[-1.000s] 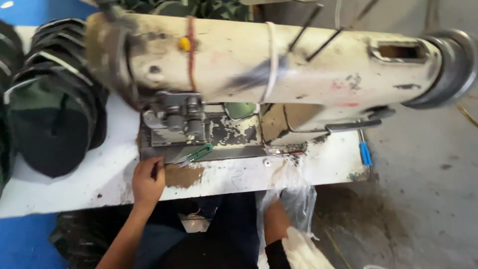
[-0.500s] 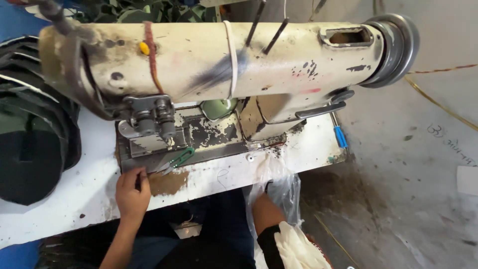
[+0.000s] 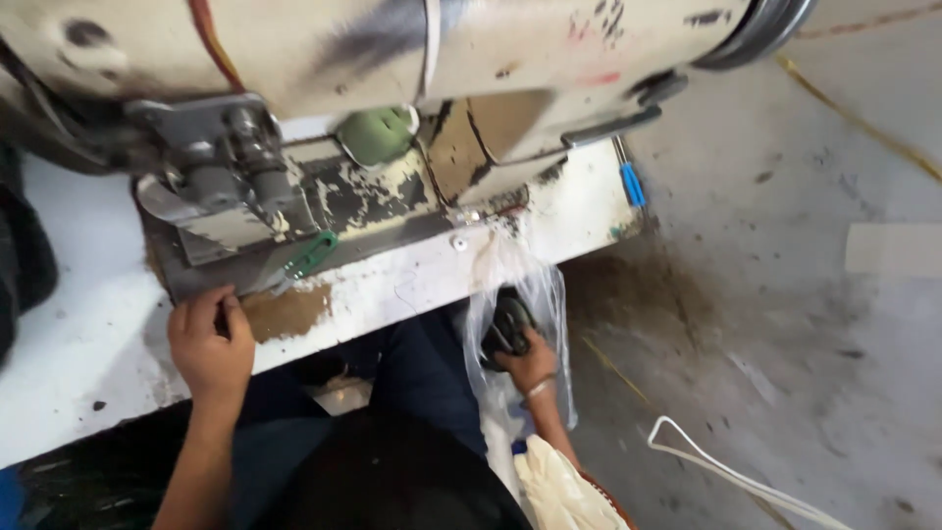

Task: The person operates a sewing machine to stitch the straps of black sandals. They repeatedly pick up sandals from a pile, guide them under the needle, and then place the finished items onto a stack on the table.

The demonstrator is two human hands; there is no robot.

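The left hand (image 3: 208, 345) rests on the white tabletop (image 3: 78, 344), fingers curled together just below the green-handled snips (image 3: 310, 255). The right hand (image 3: 530, 361) has its fingers clamped on a dark piece (image 3: 507, 327) inside the clear plastic bag (image 3: 535, 294).

1. The sewing machine (image 3: 392, 49) has a cream painted metal body, scuffed, stained and matt.
2. Its bed plate (image 3: 373, 196) shows chipped paint over dark, bare metal.
3. The presser assembly (image 3: 221, 157) is dull grey metal.
4. The table (image 3: 88, 334) is white painted wood, worn through to rough brown.
5. The bag (image 3: 530, 294) is thin, clear, glossy plastic.
6. The floor (image 3: 785, 294) looks like rough, dusty concrete.
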